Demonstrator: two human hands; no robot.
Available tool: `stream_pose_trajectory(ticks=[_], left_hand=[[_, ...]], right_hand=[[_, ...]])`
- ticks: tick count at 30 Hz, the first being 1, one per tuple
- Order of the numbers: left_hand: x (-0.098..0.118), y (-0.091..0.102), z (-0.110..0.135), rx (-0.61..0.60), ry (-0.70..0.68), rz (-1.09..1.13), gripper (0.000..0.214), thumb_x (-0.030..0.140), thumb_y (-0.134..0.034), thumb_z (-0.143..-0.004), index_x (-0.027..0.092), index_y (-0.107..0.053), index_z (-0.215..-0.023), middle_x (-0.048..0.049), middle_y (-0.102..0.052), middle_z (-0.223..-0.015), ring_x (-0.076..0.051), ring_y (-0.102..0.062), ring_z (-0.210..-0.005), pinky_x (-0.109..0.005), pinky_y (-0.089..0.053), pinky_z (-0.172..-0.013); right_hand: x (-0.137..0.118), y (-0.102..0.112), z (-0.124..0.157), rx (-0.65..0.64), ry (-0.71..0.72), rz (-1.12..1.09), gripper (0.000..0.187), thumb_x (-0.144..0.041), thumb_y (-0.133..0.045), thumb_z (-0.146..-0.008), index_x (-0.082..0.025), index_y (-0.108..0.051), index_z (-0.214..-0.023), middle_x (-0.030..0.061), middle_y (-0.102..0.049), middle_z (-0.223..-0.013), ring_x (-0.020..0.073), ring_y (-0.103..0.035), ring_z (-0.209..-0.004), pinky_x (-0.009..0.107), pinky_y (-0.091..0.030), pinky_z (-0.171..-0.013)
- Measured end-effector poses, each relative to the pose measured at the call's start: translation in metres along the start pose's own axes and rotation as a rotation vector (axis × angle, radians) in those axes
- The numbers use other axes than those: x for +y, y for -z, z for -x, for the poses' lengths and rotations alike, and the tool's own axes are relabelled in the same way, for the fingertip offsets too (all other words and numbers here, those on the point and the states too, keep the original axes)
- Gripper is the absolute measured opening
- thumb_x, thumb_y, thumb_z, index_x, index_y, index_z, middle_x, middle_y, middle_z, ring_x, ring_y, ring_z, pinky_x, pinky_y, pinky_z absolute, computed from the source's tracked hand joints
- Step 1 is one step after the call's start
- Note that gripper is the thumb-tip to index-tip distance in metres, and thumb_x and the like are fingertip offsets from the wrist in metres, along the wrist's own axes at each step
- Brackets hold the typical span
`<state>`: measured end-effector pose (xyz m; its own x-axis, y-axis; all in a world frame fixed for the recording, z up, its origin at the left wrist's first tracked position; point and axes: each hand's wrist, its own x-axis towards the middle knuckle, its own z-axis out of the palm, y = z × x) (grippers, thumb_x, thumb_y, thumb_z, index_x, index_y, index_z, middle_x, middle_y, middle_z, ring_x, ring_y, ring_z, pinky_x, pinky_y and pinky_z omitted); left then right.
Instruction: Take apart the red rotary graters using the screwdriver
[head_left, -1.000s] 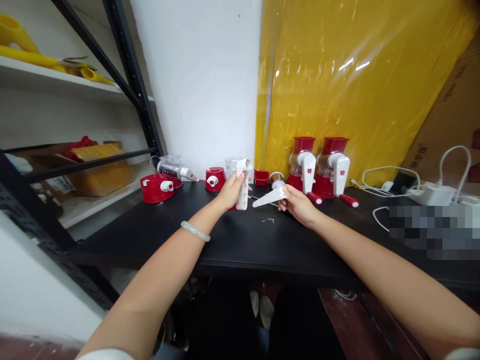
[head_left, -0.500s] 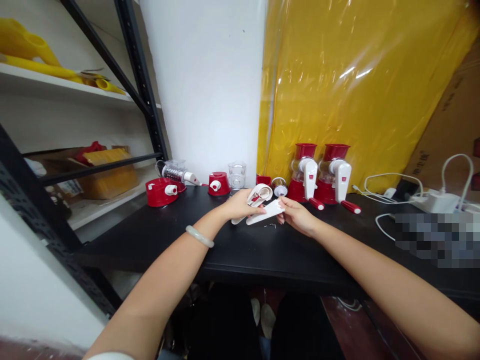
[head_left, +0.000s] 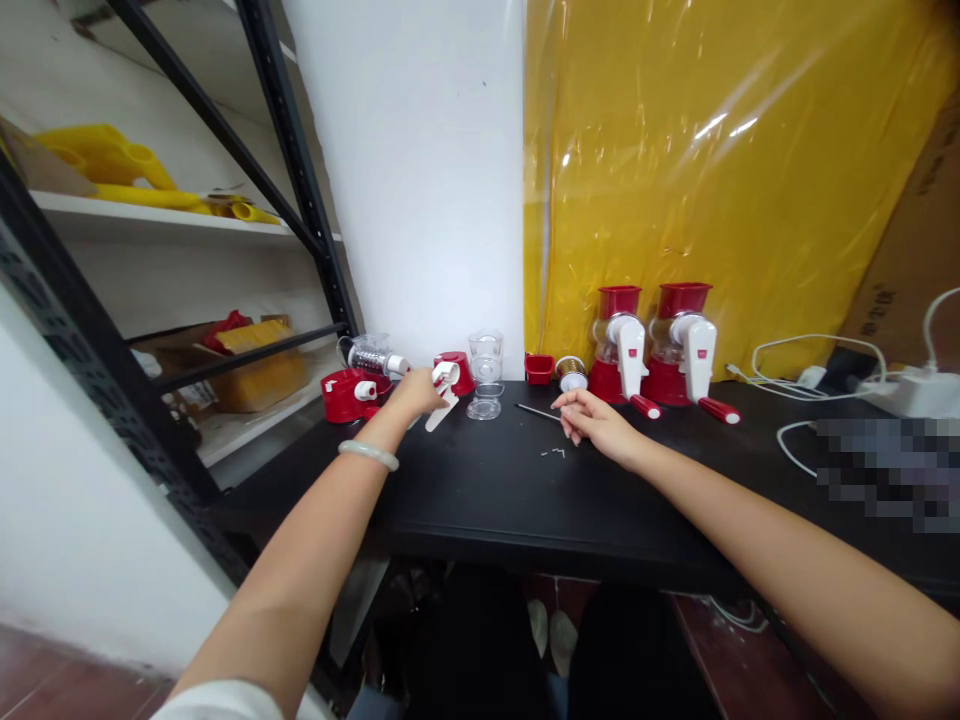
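My left hand [head_left: 414, 396] is closed on white plastic grinder parts [head_left: 445, 388], a curled piece and a long flat one, held beside a red grinder base [head_left: 463, 368]. My right hand [head_left: 594, 422] has its fingers curled over the end of a thin screwdriver [head_left: 537, 411] low at the table; its handle is hidden under the fingers. A few small screws [head_left: 553, 453] lie on the black table in front of that hand. Clear plastic grinder parts [head_left: 486, 365] stand between my hands.
Two assembled red-and-white rotary graters [head_left: 621, 345] stand at the back right. Behind my right hand are a drum blade [head_left: 571, 373] and a red hopper [head_left: 539, 369]. Another red base [head_left: 345, 396] is by the shelf rack [head_left: 330, 250]. White cables [head_left: 806, 345] and a power strip lie right.
My left hand has moved left with the white parts. My right hand has let go of them and is now at the screwdriver. The view has shifted slightly left.
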<state>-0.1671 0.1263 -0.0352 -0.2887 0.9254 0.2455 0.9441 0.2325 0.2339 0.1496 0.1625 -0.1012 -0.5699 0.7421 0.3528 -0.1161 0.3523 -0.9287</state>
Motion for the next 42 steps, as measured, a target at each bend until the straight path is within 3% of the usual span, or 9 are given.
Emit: stream_pose_trajectory(ticks=[5, 10, 15, 20, 25, 30, 34, 42], left_hand=[[0.012, -0.029, -0.007, 0.027, -0.007, -0.074, 0.044, 0.028, -0.078, -0.063, 0.015, -0.061, -0.102, -0.0155, -0.069, -0.108, -0.03, -0.066, -0.102, -0.03, -0.049, -0.08], [0.018, -0.04, -0.017, 0.05, 0.008, -0.067, 0.05, 0.031, -0.079, -0.063, 0.016, -0.057, -0.106, -0.0165, -0.068, -0.112, -0.03, -0.064, -0.107, -0.03, -0.049, -0.083], [0.013, -0.042, -0.021, 0.021, -0.006, -0.031, 0.05, 0.038, -0.081, -0.062, 0.015, -0.057, -0.1, -0.016, -0.069, -0.108, -0.029, -0.067, -0.1, -0.03, -0.052, -0.075], [0.012, -0.04, -0.02, -0.135, 0.071, 0.224, 0.031, 0.034, -0.073, -0.074, 0.014, -0.059, -0.092, -0.0099, -0.074, -0.084, -0.02, -0.071, -0.072, -0.024, -0.052, -0.06], [0.008, -0.037, -0.02, -0.138, 0.077, 0.244, 0.023, 0.031, -0.072, -0.075, 0.014, -0.06, -0.086, -0.0079, -0.073, -0.077, -0.019, -0.07, -0.068, -0.023, -0.052, -0.057], [0.004, -0.044, -0.02, -0.143, 0.069, 0.234, 0.037, 0.037, -0.079, -0.066, 0.016, -0.058, -0.087, -0.0062, -0.072, -0.076, -0.019, -0.069, -0.064, -0.023, -0.052, -0.054], [0.005, -0.051, -0.02, -0.139, 0.087, 0.162, 0.05, 0.041, -0.084, -0.058, 0.016, -0.055, -0.089, -0.01, -0.072, -0.089, -0.018, -0.068, -0.062, -0.024, -0.051, -0.05], [0.005, -0.046, -0.016, -0.13, 0.086, 0.121, 0.053, 0.04, -0.083, -0.058, 0.015, -0.055, -0.095, -0.0099, -0.072, -0.094, -0.018, -0.068, -0.061, -0.023, -0.049, -0.049]], right_hand=[[0.004, 0.0, -0.001, -0.002, 0.009, 0.015, 0.037, -0.051, -0.068, -0.076, -0.018, -0.056, -0.09, -0.0048, -0.055, -0.059, 0.0093, -0.049, -0.05, 0.025, -0.041, -0.05], [0.009, 0.001, -0.003, 0.0, 0.019, 0.016, 0.037, -0.051, -0.067, -0.077, -0.018, -0.057, -0.09, -0.0049, -0.054, -0.059, 0.0091, -0.05, -0.051, 0.024, -0.042, -0.049], [0.009, 0.001, -0.002, -0.02, 0.015, 0.022, 0.036, -0.049, -0.067, -0.078, -0.018, -0.056, -0.091, -0.005, -0.054, -0.06, 0.0087, -0.05, -0.051, 0.024, -0.042, -0.05], [0.008, 0.002, -0.003, -0.015, 0.016, 0.022, 0.034, -0.048, -0.067, -0.078, -0.018, -0.057, -0.091, -0.0051, -0.054, -0.059, 0.0092, -0.05, -0.052, 0.024, -0.042, -0.05], [0.007, 0.003, -0.002, -0.028, 0.011, 0.043, 0.034, -0.048, -0.066, -0.078, -0.018, -0.057, -0.091, -0.005, -0.055, -0.059, 0.009, -0.05, -0.052, 0.024, -0.042, -0.05], [0.008, 0.003, -0.002, -0.019, 0.021, 0.045, 0.034, -0.049, -0.066, -0.079, -0.018, -0.057, -0.09, -0.0048, -0.055, -0.059, 0.0094, -0.051, -0.052, 0.024, -0.043, -0.05], [0.008, 0.003, -0.002, -0.029, 0.01, 0.044, 0.035, -0.049, -0.066, -0.079, -0.018, -0.057, -0.091, -0.005, -0.055, -0.06, 0.0089, -0.05, -0.052, 0.024, -0.042, -0.05], [0.007, 0.004, -0.002, -0.033, 0.004, 0.052, 0.035, -0.049, -0.065, -0.079, -0.018, -0.056, -0.091, -0.0049, -0.054, -0.06, 0.0089, -0.051, -0.053, 0.024, -0.043, -0.051]])
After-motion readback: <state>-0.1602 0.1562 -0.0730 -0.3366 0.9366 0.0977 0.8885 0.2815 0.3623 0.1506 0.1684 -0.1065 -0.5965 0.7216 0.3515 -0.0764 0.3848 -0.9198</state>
